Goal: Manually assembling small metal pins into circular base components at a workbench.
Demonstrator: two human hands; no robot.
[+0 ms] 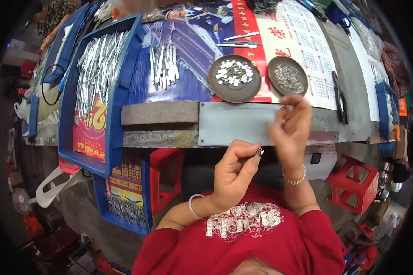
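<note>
My left hand (236, 173) is closed in a pinch just off the bench's front edge. A tiny shiny metal piece (260, 151) shows at its fingertips; its exact kind is too small to make out. My right hand (290, 130) is lifted over the pale grey plate (231, 123) on the bench edge, its fingers curled and smeared by motion. Its fingertips are nearest to a round brown dish (273, 68) of small silver pin-like parts (289, 79). Left of that stands another brown dish (213, 82) with white and dark small discs (235, 73).
A blue tray (116, 110) of long, thin metal strips (101, 62) stands at the left, above a lower blue bin (147, 195). More strips (164, 66) lie on the poster-covered bench. Black-handled pliers (339, 98) lie at right. Red stools (353, 183) stand below the bench.
</note>
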